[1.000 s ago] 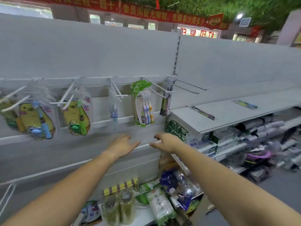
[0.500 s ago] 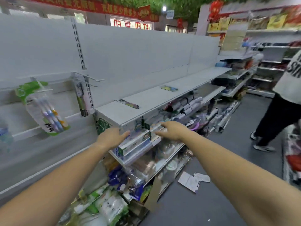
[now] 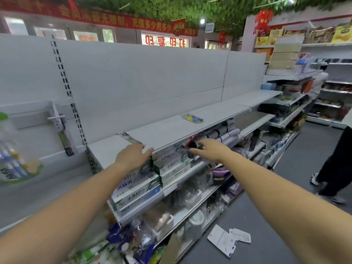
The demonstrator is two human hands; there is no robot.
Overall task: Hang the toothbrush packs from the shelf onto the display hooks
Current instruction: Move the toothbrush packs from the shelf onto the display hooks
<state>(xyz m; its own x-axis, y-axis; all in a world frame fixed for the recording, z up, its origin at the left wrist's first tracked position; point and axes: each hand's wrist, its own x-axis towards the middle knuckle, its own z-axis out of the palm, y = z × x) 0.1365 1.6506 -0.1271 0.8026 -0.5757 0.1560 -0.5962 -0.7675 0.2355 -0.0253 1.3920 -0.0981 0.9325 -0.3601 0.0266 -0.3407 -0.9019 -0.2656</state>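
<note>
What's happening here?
A person is stocking toothbrush packs. Their left hand reaches, open, for the near pack lying on the top shelf; contact is unclear. The right hand hovers open by the shelf edge, holding nothing. A second pack lies farther along. A hung pack shows at far left.

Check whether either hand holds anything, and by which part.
Nothing is held. Left hand is open by the near toothbrush pack; right hand open, empty.
</note>
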